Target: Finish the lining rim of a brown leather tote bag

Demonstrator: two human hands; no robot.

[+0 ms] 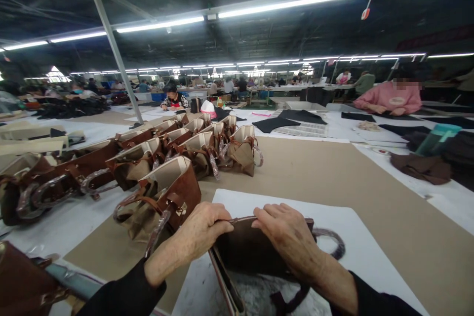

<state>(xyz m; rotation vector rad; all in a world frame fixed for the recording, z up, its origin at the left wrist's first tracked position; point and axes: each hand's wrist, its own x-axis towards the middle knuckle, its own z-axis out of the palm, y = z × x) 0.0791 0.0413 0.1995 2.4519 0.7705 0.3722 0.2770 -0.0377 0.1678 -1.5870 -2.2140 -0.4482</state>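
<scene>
A dark brown handbag (255, 247) stands on a white sheet right in front of me. My left hand (203, 227) pinches the left end of its upper rim between thumb and fingers. Farther right along the same rim, my right hand (285, 232) grips the edge with its fingers curled over it. One wrapped handle (335, 242) loops out at the bag's right side, and a dark strap hangs near its bottom. Just beyond my left hand sits a brown and olive handbag (166, 197) with a pale lining and a metal clasp.
Rows of similar handbags (129, 155) fill the table's left side. Brown paper (303, 163) and a white sheet (355, 222) cover the surface. At right are a teal container (439, 139), brown fabric (420, 167) and a person in pink (392, 96). Another brown bag (25, 281) is at lower left.
</scene>
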